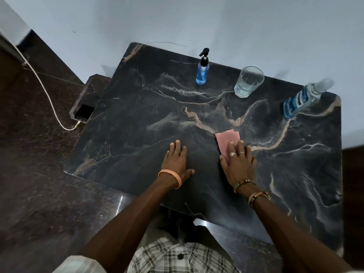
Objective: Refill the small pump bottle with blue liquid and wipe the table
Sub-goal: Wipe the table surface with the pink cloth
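Dark marble table (137, 115): pump bottle (201, 73) upper centre looks refilled. I see right hand (239, 164) flat on pink cloth (226, 138), left hand (175, 162) splayed; wiping remains.

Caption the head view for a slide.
Right hand presses a pink cloth on the marble table, left hand flat beside it; pump bottle stands behind.

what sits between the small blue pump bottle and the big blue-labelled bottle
A clear drinking glass stands between the small blue pump bottle and the blue-labelled bottle, in the head view.
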A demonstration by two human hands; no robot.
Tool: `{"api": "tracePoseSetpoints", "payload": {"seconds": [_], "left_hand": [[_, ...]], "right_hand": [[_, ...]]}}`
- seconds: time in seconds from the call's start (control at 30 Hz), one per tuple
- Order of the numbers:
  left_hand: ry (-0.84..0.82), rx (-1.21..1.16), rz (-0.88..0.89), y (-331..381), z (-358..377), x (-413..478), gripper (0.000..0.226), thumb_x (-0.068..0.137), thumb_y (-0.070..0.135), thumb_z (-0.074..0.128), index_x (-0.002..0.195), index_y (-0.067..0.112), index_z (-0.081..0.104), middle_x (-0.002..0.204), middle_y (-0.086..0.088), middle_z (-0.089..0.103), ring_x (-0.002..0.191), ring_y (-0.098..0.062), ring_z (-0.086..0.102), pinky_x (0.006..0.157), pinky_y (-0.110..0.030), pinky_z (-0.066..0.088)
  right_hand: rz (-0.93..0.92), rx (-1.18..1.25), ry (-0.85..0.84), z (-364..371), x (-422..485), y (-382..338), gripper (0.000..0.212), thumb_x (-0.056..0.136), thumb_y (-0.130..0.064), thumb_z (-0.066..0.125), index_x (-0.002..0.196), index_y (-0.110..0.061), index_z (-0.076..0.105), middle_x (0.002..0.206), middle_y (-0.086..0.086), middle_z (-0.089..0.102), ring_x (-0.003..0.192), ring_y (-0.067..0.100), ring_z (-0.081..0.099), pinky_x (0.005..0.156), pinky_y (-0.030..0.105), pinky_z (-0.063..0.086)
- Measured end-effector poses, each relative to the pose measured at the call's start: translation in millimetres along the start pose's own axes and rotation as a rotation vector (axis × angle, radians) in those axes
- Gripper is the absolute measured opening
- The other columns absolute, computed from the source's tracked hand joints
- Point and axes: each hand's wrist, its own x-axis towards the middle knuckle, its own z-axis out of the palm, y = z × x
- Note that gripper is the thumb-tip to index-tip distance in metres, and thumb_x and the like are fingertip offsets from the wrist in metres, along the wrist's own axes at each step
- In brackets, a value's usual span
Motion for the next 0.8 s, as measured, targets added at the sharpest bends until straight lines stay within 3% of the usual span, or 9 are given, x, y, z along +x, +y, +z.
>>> {"api": "tracePoseSetpoints", "payload": {"seconds": [0.1, 0.2, 0.3, 0.37, 0.47, 0.6, 0.67, 0.73, 0.8], "left_hand": [[-0.002, -0.023, -0.019, -1, 0, 0, 0.096, 0.081, 0.049, 0.066, 0.151, 0.013, 0.011, 0.16, -0.009, -0.009, 0.147, -0.029, -0.007, 0.119, -0.041, 0.007], [0.021, -0.105, -0.005, -3, -2, 0, 0.09, 0.082, 0.037, 0.066, 0.15, 0.013, 0.012, 0.16, -0.011, -0.002, 0.147, -0.029, -0.001, 0.119, -0.039, 0.011], [0.058, -0.198, -0.008, -8, -9, -2, 0.101, 0.076, 0.028, 0.072, 0.151, 0.02, 0.004, 0.16, -0.01, 0.008, 0.145, -0.03, 0.018, 0.112, -0.039, 0.029], [0.016, -0.168, 0.032, -14, -12, -2, 0.112, 0.071, 0.033, 0.077, 0.151, 0.023, 0.0, 0.161, -0.006, 0.003, 0.146, -0.027, 0.013, 0.111, -0.038, 0.03], [-0.021, -0.065, 0.066, -18, -9, -4, 0.109, 0.071, 0.043, 0.076, 0.152, 0.022, 0.007, 0.16, -0.003, -0.008, 0.147, -0.023, -0.003, 0.117, -0.034, 0.015], [-0.005, -0.072, 0.046, -16, -5, -1, 0.101, 0.074, 0.041, 0.076, 0.151, 0.019, 0.015, 0.16, -0.003, -0.011, 0.147, -0.022, -0.008, 0.117, -0.032, 0.005], [-0.008, -0.086, 0.03, -15, -4, 0, 0.102, 0.073, 0.038, 0.078, 0.151, 0.019, 0.016, 0.16, -0.003, -0.01, 0.147, -0.021, -0.008, 0.118, -0.034, 0.005], [0.008, -0.115, 0.017, -15, -4, 0, 0.102, 0.072, 0.036, 0.08, 0.151, 0.019, 0.017, 0.16, -0.003, -0.009, 0.147, -0.021, -0.008, 0.118, -0.033, 0.004], [0.012, -0.111, 0.029, -15, -3, -1, 0.101, 0.072, 0.035, 0.079, 0.151, 0.018, 0.018, 0.16, -0.003, -0.008, 0.147, -0.021, -0.007, 0.116, -0.03, 0.002]], "right_hand": [[-0.152, -0.038, -0.014, 4, -20, -34, 0.052, 0.088, -0.037, 0.054, 0.135, -0.017, 0.049, 0.144, 0.015, 0.041, 0.119, 0.037, 0.045, 0.09, 0.048, 0.044], [-0.389, -0.032, -0.086, 17, -46, -78, 0.066, 0.075, -0.032, 0.072, 0.136, -0.015, 0.052, 0.146, 0.016, 0.044, 0.12, 0.041, 0.051, 0.088, 0.05, 0.048], [-0.594, -0.113, -0.079, 16, -21, -92, 0.066, 0.092, -0.034, 0.052, 0.152, -0.024, 0.026, 0.16, 0.008, 0.018, 0.137, 0.042, 0.029, 0.098, 0.054, 0.036], [-0.713, -0.188, -0.05, 8, 5, -83, 0.061, 0.092, -0.03, 0.054, 0.149, -0.025, 0.032, 0.157, 0.005, 0.028, 0.135, 0.04, 0.035, 0.092, 0.051, 0.04], [-0.572, -0.231, -0.028, -3, 32, -50, 0.055, 0.09, -0.021, 0.052, 0.144, -0.022, 0.043, 0.152, 0.004, 0.038, 0.122, 0.037, 0.047, 0.083, 0.044, 0.045], [0.012, -0.07, -0.002, -10, 40, 24, 0.061, 0.09, -0.02, 0.048, 0.148, -0.021, 0.03, 0.158, 0.002, 0.02, 0.125, 0.036, 0.034, 0.093, 0.048, 0.038], [0.158, -0.002, 0.003, -10, 19, 29, 0.065, 0.085, -0.014, 0.052, 0.147, -0.018, 0.032, 0.157, 0.005, 0.023, 0.129, 0.038, 0.031, 0.094, 0.054, 0.036], [0.035, 0.004, 0.048, 6, -16, 3, 0.061, 0.082, -0.009, 0.052, 0.142, -0.012, 0.042, 0.152, 0.011, 0.035, 0.13, 0.041, 0.037, 0.093, 0.055, 0.037], [-0.288, 0.065, 0.036, 23, -46, -36, 0.053, 0.081, -0.007, 0.045, 0.133, -0.006, 0.055, 0.142, 0.016, 0.049, 0.128, 0.043, 0.047, 0.098, 0.057, 0.037]]}}
